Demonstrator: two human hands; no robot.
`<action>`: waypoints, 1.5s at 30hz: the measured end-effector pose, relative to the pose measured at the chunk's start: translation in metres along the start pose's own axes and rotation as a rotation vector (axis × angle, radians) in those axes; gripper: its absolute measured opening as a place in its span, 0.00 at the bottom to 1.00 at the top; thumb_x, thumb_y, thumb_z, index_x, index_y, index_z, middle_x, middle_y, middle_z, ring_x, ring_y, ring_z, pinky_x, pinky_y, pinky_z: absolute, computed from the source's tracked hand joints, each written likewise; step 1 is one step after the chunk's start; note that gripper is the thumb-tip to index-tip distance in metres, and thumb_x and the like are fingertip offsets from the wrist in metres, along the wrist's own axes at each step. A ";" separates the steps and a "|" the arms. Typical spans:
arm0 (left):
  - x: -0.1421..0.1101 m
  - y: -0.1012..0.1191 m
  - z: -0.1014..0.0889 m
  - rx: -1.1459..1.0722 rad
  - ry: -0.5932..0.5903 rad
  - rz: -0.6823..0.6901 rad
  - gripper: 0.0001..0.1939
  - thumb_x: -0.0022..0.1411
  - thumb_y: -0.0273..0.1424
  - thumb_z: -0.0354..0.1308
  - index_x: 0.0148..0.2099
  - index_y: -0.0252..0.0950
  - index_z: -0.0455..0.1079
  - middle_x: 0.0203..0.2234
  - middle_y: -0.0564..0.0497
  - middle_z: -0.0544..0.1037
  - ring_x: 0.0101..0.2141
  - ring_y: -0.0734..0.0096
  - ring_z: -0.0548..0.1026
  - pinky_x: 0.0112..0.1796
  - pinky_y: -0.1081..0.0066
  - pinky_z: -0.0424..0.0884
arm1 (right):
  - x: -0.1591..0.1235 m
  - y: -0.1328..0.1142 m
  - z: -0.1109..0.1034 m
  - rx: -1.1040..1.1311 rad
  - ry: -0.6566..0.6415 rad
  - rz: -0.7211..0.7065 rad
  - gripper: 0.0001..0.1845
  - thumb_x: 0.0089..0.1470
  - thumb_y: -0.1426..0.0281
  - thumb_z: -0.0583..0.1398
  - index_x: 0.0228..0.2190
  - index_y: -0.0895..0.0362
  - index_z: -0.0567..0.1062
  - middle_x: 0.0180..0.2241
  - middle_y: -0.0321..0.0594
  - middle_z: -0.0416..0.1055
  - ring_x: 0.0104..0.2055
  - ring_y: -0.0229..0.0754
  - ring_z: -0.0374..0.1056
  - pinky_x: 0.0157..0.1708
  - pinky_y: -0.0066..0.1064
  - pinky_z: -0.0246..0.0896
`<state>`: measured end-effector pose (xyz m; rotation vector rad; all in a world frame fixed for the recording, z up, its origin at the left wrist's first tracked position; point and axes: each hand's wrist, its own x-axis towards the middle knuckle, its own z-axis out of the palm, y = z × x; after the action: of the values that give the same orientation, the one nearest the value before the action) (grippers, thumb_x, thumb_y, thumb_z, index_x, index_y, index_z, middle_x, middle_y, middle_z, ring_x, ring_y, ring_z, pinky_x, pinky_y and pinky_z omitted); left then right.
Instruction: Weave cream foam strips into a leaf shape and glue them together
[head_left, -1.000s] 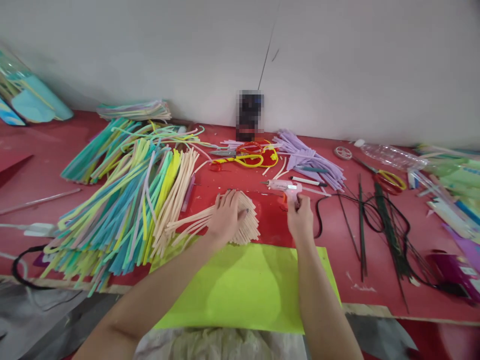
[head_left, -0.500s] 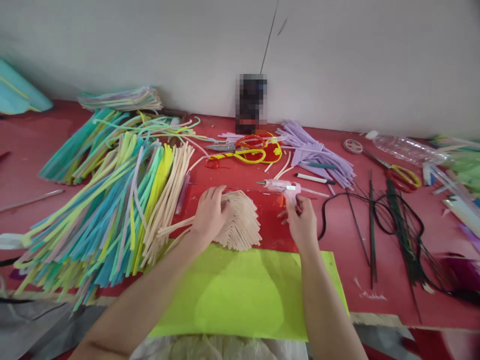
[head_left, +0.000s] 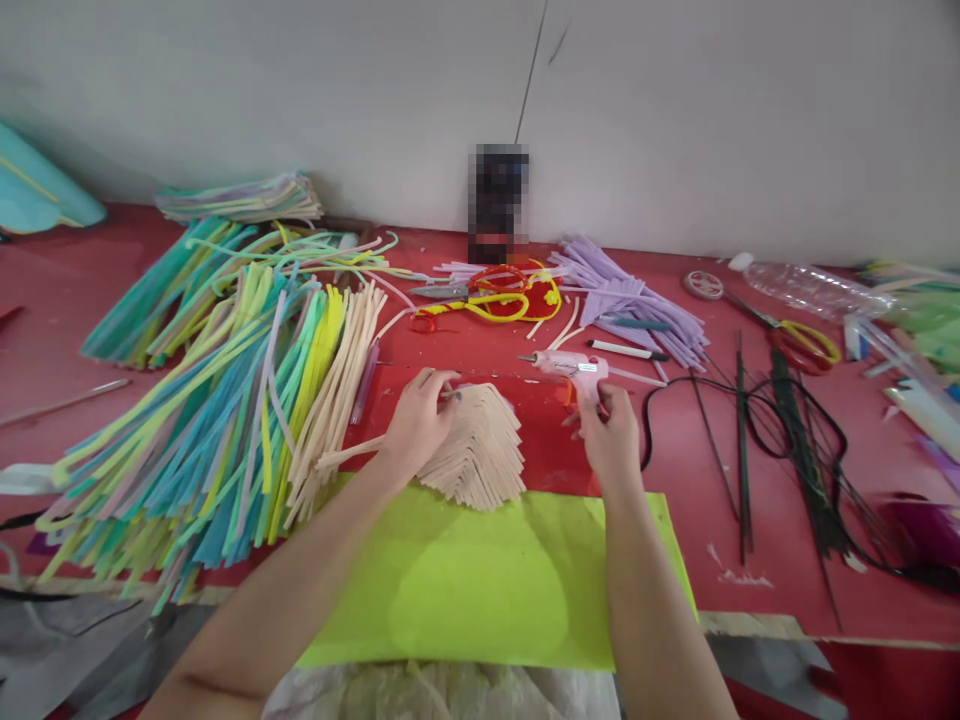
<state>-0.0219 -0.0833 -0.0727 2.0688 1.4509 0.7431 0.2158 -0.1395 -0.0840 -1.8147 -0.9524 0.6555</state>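
Note:
My left hand [head_left: 415,422] grips the upper left edge of a beige leaf-shaped piece [head_left: 481,450] made of chenille stems laid side by side in a V pattern. Its lower tip reaches over a lime-green sheet [head_left: 480,590]. To the right, my right hand [head_left: 613,432] is wrapped round the handle of a pink hot glue gun [head_left: 568,366]. The nozzle points left, above and apart from the leaf piece. A few loose beige stems [head_left: 352,452] lie by my left wrist.
Bundles of coloured chenille stems [head_left: 225,420] cover the left side. Yellow-handled scissors [head_left: 499,305], purple stems [head_left: 637,300] and a marker [head_left: 626,350] lie behind. Dark wires [head_left: 802,450], a black cord [head_left: 649,410], more scissors [head_left: 806,343] and a plastic bottle [head_left: 817,288] are on the right.
The leaf piece has turned slightly and come a little nearer to me in my left hand. The glue gun has shifted slightly right and up with my right hand.

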 end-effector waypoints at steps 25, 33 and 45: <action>-0.041 0.056 0.037 0.450 -0.158 0.390 0.19 0.67 0.34 0.49 0.56 0.31 0.64 0.55 0.38 0.70 0.56 0.54 0.67 0.54 0.57 0.66 | 0.001 0.003 -0.005 -0.033 0.018 0.078 0.25 0.48 0.50 0.59 0.41 0.56 0.69 0.26 0.37 0.70 0.20 0.37 0.65 0.20 0.29 0.59; -0.027 0.055 0.029 0.450 -0.196 0.219 0.38 0.57 0.41 0.60 0.63 0.27 0.51 0.53 0.32 0.67 0.54 0.45 0.66 0.55 0.50 0.61 | 0.003 0.002 -0.006 -0.009 -0.007 0.097 0.24 0.49 0.51 0.58 0.41 0.55 0.68 0.27 0.37 0.69 0.22 0.37 0.65 0.19 0.29 0.59; -0.017 0.045 0.024 0.461 -0.135 0.191 0.38 0.52 0.44 0.65 0.57 0.27 0.58 0.44 0.37 0.69 0.49 0.48 0.69 0.54 0.48 0.60 | 0.004 0.001 -0.006 0.002 -0.017 0.120 0.24 0.49 0.51 0.59 0.41 0.55 0.68 0.25 0.34 0.67 0.22 0.37 0.65 0.19 0.28 0.61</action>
<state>0.0199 -0.1156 -0.0619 2.5759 1.4634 0.3455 0.2232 -0.1394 -0.0824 -1.8782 -0.8587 0.7460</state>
